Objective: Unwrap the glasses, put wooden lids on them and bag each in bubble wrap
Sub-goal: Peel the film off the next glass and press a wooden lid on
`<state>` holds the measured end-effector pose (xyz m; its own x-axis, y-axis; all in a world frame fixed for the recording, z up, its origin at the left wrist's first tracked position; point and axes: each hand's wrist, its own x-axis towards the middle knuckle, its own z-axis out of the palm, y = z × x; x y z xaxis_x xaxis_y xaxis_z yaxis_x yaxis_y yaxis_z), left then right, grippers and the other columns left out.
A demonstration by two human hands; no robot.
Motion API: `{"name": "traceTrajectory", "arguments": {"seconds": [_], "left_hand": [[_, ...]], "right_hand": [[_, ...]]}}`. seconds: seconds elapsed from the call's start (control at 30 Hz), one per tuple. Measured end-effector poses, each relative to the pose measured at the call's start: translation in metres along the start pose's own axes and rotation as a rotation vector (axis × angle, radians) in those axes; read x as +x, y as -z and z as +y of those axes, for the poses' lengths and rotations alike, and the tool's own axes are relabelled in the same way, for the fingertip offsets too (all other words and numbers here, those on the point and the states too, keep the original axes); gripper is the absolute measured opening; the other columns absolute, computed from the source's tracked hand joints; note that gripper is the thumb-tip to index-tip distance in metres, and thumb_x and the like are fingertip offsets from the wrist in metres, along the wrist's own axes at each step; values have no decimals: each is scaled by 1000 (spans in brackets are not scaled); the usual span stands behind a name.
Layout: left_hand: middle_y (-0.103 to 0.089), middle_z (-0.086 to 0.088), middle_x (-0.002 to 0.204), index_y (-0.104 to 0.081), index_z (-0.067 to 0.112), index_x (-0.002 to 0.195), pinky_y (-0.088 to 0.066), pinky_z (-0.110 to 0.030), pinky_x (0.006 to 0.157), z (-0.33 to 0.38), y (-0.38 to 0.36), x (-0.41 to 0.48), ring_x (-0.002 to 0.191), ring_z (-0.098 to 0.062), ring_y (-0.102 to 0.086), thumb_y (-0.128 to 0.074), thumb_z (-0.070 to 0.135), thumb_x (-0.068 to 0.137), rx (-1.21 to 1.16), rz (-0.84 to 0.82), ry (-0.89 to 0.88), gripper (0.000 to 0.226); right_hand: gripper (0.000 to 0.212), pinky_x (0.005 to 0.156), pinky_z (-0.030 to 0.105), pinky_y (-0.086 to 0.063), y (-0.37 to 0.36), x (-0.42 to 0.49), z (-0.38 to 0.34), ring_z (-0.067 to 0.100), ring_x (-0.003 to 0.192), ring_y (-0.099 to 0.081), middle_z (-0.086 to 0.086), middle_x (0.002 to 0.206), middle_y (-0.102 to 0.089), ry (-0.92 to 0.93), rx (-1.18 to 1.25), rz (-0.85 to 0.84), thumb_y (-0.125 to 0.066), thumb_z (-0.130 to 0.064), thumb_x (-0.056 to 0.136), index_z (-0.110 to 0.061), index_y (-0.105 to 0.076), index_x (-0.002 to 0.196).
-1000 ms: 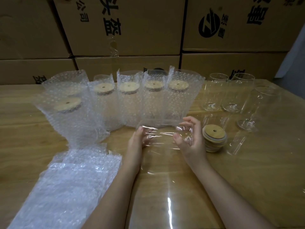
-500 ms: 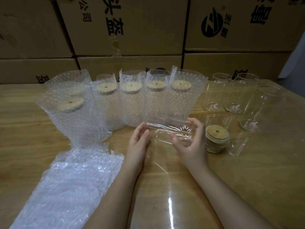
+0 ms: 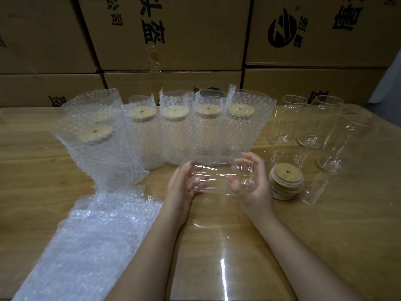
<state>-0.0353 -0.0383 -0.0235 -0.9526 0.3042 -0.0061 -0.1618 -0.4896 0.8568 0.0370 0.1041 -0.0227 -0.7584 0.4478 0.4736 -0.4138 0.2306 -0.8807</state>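
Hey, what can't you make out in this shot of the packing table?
Head view:
- Wrapped glass held by left hand and right hand: film glare blurs its outline.
- Lid stack: count unreadable, edges blur together.
- Flat bubble bags: cut off by the bottom edge.
- Rear-left bagged glass: veiled by bubble wrap.

Lid stack [image 3: 286, 184] right of bagged glasses [image 3: 173, 131]

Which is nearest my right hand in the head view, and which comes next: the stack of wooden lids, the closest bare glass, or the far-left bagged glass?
From the right hand, which holds the wrapped glass:
1. stack of wooden lids, just to its right.
2. closest bare glass, farther right and back.
3. far-left bagged glass, far off on the left.
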Motion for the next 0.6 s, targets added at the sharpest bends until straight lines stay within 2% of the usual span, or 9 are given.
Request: {"name": "traceTrajectory", "arguments": {"seconds": [0.1, 0.2, 0.23, 0.3, 0.33, 0.37, 0.43, 0.47, 0.6], "left_hand": [[-70, 15, 105, -59, 16, 120, -57, -27, 69, -1, 2, -4, 87, -11, -68, -60, 19, 88, 222, 47, -167, 32], [-64, 5, 115, -65, 23, 113, -52, -45, 91, -3, 0, -13, 107, -15, -62, -44, 23, 91, 565, 71, -461, 30], [-63, 3, 116, -65, 21, 113, -49, -45, 94, -4, -1, -17, 110, -16, -60, -42, 23, 93, 710, 36, -593, 30], [-62, 0, 116, -63, 15, 120, -49, -40, 92, -6, -4, -22, 110, -15, -58, -43, 27, 92, 947, -48, -776, 36], [-61, -1, 115, -62, 12, 123, -50, -38, 89, -7, -6, -24, 108, -14, -59, -47, 31, 91, 1021, -72, -813, 40], [-61, -3, 115, -60, 10, 126, -52, -36, 85, -9, -9, -27, 105, -14, -60, -51, 35, 88, 1068, -90, -825, 46], [-58, -5, 118, -53, 9, 134, -54, -31, 80, -13, -15, -31, 103, -14, -61, -58, 41, 82, 1113, -131, -820, 61], [-55, -5, 123, -48, 10, 138, -53, -29, 81, -15, -16, -33, 105, -14, -60, -60, 41, 80, 1122, -156, -821, 67], [-37, 0, 147, -27, 31, 148, -52, -32, 91, -15, -14, -27, 125, -17, -50, -63, 36, 82, 952, -241, -776, 76]], "right_hand": [[61, 78, 28, -52, -2, 0, -4, 17, 112, -60, -8, 118, -58, -18, 32, -9, -69, -46, 65, -39, -47, 121], [62, 78, 15, -50, -4, 1, -7, -2, 107, -59, -7, 120, -55, -31, 147, 61, -72, -42, 64, -35, -49, 121], [61, 80, 17, -51, -3, 3, -7, 0, 108, -60, -6, 120, -55, -47, 189, 98, -73, -42, 65, -35, -51, 120], [62, 91, 37, -53, -2, 5, -5, 19, 111, -63, 1, 123, -57, -102, 271, 166, -74, -45, 65, -33, -51, 121], [66, 96, 46, -51, -2, 6, -4, 24, 111, -63, 3, 123, -60, -121, 307, 187, -76, -47, 66, -32, -49, 123], [73, 97, 46, -50, -2, 8, -4, 24, 109, -65, 0, 118, -65, -141, 333, 195, -78, -53, 64, -31, -46, 126], [90, 96, 36, -52, -5, 9, -4, 16, 108, -65, -7, 109, -70, -189, 344, 158, -77, -70, 58, -34, -36, 131], [94, 97, 34, -50, -7, 9, -4, 13, 112, -64, -7, 112, -69, -212, 349, 116, -73, -74, 59, -37, -31, 134], [78, 103, 36, -46, -16, 2, -4, 6, 120, -57, -8, 134, -55, -266, 352, -88, -56, -75, 66, -54, -23, 134]]}}
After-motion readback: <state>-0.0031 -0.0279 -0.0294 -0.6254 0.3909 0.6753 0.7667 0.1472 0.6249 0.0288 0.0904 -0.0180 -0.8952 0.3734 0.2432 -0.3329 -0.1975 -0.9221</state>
